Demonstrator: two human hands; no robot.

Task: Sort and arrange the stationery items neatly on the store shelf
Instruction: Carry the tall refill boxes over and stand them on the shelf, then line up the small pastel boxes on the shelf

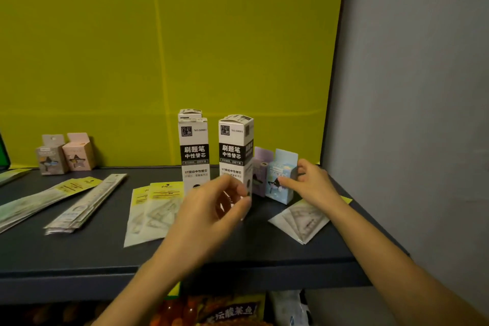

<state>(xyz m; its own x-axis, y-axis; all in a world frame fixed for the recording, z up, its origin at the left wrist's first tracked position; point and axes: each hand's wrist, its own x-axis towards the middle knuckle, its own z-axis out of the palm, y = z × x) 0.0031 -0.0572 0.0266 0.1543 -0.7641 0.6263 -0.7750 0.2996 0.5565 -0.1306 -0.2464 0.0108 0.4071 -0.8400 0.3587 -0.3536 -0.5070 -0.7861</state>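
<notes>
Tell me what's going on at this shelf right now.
A person is tidying stationery on a dark shelf. The left hand is at the base of the right-hand tall white refill box; whether it has a firm grip is unclear. The right hand is touching a small light blue box beside a purple one. Another tall refill box stands to the left, and ruler packets lie flat.

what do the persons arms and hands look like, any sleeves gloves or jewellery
Both forearms are bare as far as the frame shows: no sleeves in view. The left hand and right hand wear no gloves, and no watch or bracelet shows at either wrist. The fingers look bare too; the picture is too soft to rule out a thin ring.
</notes>
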